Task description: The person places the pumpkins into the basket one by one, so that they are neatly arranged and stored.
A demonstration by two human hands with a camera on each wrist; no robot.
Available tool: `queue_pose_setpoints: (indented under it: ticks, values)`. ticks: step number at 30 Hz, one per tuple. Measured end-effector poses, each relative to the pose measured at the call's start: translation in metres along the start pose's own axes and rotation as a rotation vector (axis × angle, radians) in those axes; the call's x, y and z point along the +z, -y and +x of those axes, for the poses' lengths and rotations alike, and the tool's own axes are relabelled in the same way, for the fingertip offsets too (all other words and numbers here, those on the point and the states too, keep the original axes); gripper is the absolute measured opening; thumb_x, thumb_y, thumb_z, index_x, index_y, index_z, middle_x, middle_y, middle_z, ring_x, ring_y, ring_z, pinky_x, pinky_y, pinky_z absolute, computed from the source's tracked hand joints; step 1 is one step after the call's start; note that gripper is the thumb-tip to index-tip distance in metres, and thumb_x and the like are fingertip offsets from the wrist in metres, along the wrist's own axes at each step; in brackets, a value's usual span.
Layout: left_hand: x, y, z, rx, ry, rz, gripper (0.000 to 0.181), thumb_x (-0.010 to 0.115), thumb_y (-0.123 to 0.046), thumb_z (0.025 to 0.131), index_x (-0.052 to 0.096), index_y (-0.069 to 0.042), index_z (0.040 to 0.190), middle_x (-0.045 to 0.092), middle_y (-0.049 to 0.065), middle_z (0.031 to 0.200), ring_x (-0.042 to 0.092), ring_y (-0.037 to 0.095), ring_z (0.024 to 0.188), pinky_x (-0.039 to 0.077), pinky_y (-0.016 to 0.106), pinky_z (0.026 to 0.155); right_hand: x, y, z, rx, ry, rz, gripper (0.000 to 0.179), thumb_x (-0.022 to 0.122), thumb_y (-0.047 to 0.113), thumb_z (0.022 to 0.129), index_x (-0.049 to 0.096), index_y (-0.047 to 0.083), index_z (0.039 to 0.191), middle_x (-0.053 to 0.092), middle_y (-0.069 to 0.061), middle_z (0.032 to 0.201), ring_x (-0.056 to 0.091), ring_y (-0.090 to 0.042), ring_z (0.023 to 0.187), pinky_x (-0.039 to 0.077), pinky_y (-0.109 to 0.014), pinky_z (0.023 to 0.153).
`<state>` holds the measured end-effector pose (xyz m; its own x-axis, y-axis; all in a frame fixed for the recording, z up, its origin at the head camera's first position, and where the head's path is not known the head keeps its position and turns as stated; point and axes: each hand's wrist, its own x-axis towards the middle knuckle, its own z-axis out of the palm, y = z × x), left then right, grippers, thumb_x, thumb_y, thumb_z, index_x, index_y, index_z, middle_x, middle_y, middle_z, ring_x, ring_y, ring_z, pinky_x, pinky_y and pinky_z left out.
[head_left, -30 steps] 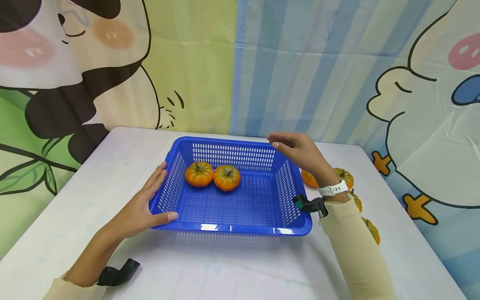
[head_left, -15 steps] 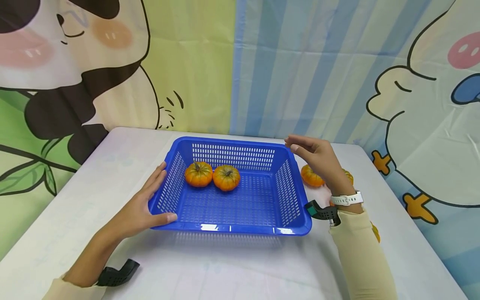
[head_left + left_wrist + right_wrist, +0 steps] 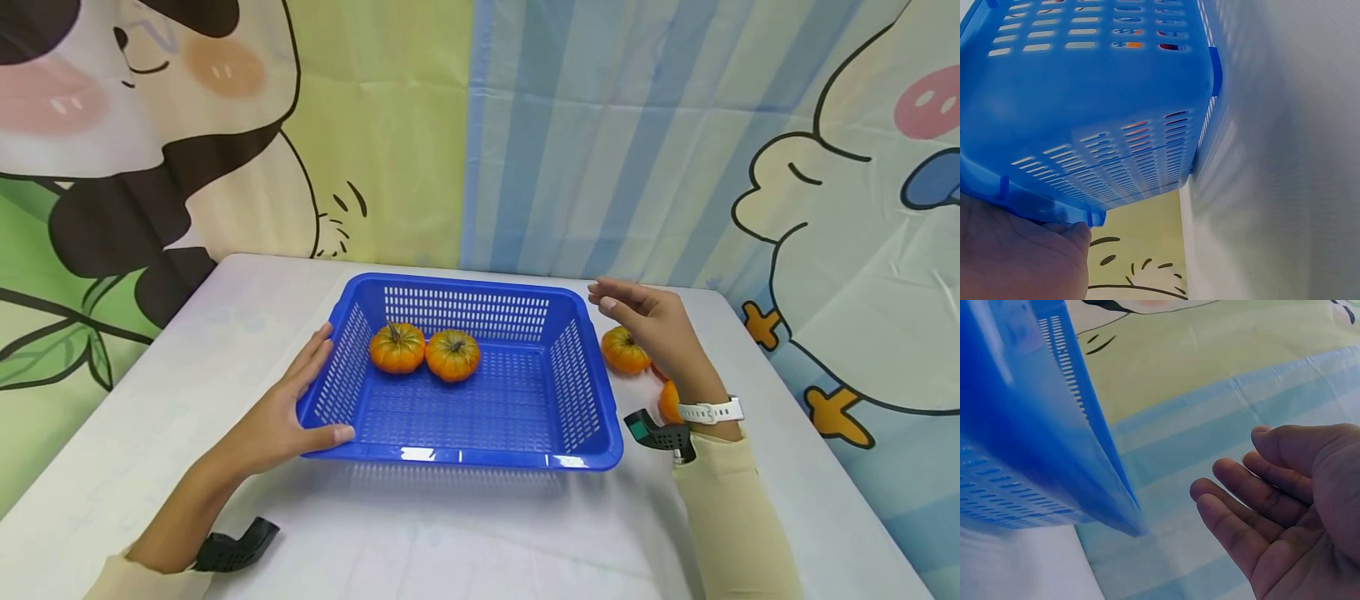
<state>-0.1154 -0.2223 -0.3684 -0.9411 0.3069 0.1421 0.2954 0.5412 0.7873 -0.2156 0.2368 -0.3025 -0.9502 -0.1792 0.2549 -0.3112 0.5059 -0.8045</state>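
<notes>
A blue plastic basket stands on the white table with two small orange-green pumpkins, a left one and a right one, side by side in its left half. My left hand grips the basket's left front corner, thumb over the rim and fingers along the left side. In the left wrist view the left hand touches the rim from outside. My right hand, fingers loosely bent and holding nothing, hovers right of the basket, above a pumpkin. In the right wrist view its palm is bare.
Another pumpkin shows beside my right wrist, partly covered by it. Further orange bits are hidden behind the right hand and arm. A cartoon-printed curtain hangs behind the table.
My right hand has moved right, from above the basket's back right corner to beyond its right side, uncovering more of the pumpkin there. Left hand and basket stay put.
</notes>
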Motion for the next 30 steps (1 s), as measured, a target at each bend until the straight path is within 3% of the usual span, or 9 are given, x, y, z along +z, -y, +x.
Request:
queue_pose_setpoints:
  ticks: [4, 12, 18, 25, 30]
  values:
    - [0.000, 0.000, 0.000, 0.001, 0.003, -0.002, 0.108, 0.079, -0.030, 0.078, 0.008, -0.014, 0.157, -0.005, -0.006, 0.163, -0.001, 0.035, 0.147, 0.012, 0.075, 0.103, -0.008, -0.007, -0.003, 0.021, -0.040, 0.019, 0.044, 0.061, 0.035, 0.096, 0.061, 0.010, 0.133, 0.065, -0.009, 0.122, 0.062, -0.024, 0.113, 0.050, -0.021, 0.088]
    - [-0.002, 0.000, 0.001, -0.005, 0.004, 0.021, 0.108, 0.078, -0.033, 0.077, 0.008, -0.013, 0.157, -0.005, -0.005, 0.163, 0.000, 0.036, 0.147, 0.015, 0.076, 0.102, -0.014, -0.022, -0.013, 0.118, -0.074, -0.031, 0.050, 0.060, 0.043, 0.095, 0.057, 0.017, 0.138, 0.063, -0.004, 0.126, 0.059, -0.019, 0.116, 0.045, -0.037, 0.100]
    - [-0.002, 0.001, 0.000, -0.011, 0.002, 0.019, 0.109, 0.079, -0.033, 0.077, 0.008, -0.013, 0.157, -0.005, -0.005, 0.163, 0.000, 0.036, 0.147, 0.015, 0.076, 0.102, -0.014, -0.042, -0.016, 0.183, -0.120, -0.004, 0.056, 0.060, 0.042, 0.095, 0.052, 0.013, 0.142, 0.059, -0.004, 0.133, 0.055, -0.020, 0.122, 0.045, -0.030, 0.099]
    - [-0.001, 0.000, 0.000, -0.012, 0.000, 0.003, 0.108, 0.079, -0.031, 0.078, 0.007, -0.013, 0.157, -0.006, -0.006, 0.163, -0.001, 0.035, 0.147, 0.014, 0.075, 0.103, -0.011, -0.060, -0.012, 0.181, -0.171, -0.011, 0.061, 0.062, 0.044, 0.094, 0.049, 0.011, 0.144, 0.053, -0.013, 0.139, 0.052, -0.027, 0.126, 0.044, -0.034, 0.101]
    - [0.000, 0.000, 0.001, -0.018, 0.002, 0.005, 0.108, 0.078, -0.033, 0.079, 0.007, -0.014, 0.157, -0.006, -0.006, 0.163, -0.002, 0.033, 0.147, 0.016, 0.074, 0.103, -0.006, -0.072, -0.009, 0.191, -0.181, -0.048, 0.067, 0.061, 0.048, 0.093, 0.044, 0.014, 0.148, 0.043, -0.011, 0.149, 0.041, -0.031, 0.135, 0.035, -0.044, 0.108]
